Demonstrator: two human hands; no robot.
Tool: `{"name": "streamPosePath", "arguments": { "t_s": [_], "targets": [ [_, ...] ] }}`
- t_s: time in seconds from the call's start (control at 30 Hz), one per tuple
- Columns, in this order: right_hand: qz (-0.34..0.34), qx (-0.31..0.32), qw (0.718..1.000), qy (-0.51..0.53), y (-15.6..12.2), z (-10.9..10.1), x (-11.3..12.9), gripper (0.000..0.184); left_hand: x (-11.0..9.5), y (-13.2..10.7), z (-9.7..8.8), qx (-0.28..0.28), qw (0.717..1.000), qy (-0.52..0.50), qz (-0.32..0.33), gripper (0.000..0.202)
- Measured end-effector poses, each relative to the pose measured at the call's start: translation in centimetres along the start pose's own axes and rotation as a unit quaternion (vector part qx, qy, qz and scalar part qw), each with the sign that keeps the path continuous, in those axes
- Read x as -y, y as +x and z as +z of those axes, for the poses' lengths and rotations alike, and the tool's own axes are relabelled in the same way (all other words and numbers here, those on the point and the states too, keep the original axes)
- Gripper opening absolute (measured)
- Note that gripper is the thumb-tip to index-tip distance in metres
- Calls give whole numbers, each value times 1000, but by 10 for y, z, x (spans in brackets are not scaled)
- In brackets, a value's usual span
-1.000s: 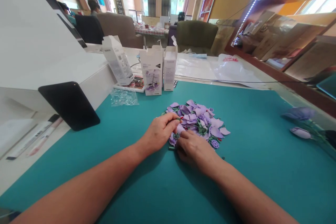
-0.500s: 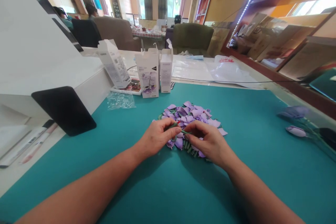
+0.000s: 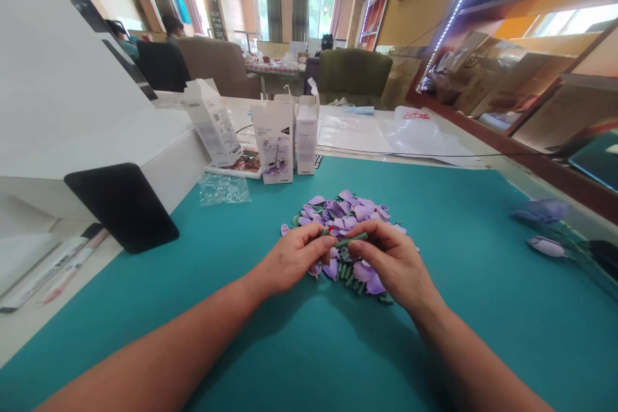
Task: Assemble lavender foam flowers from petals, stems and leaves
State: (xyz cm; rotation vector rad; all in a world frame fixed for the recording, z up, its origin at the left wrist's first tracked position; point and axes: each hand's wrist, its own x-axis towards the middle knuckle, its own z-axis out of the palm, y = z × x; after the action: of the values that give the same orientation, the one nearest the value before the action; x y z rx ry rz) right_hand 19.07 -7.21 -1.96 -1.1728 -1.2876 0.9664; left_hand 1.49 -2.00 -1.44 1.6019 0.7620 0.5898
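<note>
Head view: above the teal mat [image 3: 207,315], the right hand [image 3: 398,262] pinched a green rod [image 3: 351,240], long axis roughly along the far edge, pointing toward the left hand [image 3: 294,257], its fingertips closed on a red-and-green piece [image 3: 329,230].

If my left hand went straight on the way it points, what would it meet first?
Probably the short green plastic rod pinched by your bare right hand; one view leaves unclear whether your left hand touches it.
</note>
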Motion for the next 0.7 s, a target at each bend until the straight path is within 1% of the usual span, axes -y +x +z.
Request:
{"name": "streamPosePath", "arguments": {
  "t_s": [0.1, 0.17, 0.4, 0.53, 0.7],
  "targets": [
    [-3, -53, 998, 28, 2, -3, 2, 27, 2, 0, 1, 6, 1000, 4, 7, 27],
    [-3, -70, 997, 35, 3, -3, 2, 27, 2, -1, 2, 4, 1000, 18, 12, 27],
    [3, -62, 997, 51, 1, 2, 0, 23, -2, -5, 6, -2, 995, 92, 31, 24],
    [2, -51, 997, 60, 0, 3, 0, 22, -4, -6, 7, -1, 994, 108, 35, 24],
    [-2, -53, 998, 38, 0, 2, -1, 22, -5, -6, 8, -6, 991, 126, 36, 24]
  ]
}}
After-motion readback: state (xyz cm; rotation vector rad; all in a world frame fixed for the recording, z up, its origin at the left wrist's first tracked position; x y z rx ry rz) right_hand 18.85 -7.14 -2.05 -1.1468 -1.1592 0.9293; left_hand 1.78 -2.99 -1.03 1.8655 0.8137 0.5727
